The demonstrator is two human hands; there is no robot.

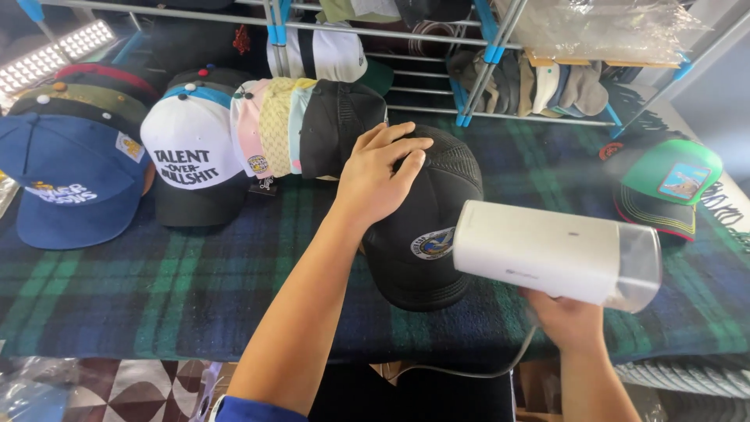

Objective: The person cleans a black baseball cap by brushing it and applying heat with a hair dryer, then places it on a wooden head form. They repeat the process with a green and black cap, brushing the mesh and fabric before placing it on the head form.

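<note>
Steam risk comes first: the left hand (380, 178) lies open and flat on the crown of the black mesh-backed cap (426, 227) at frame centre, on the plaid-covered counter (195, 289). The right hand (566, 316) grips the white handheld steamer (551, 254) just right of it. Should its head swing toward those fingers, they could scald; its cord (476, 371) might snag the counter edge.

Bare forearms and hands — a blue sleeve (254, 409) at the left elbow
</note>
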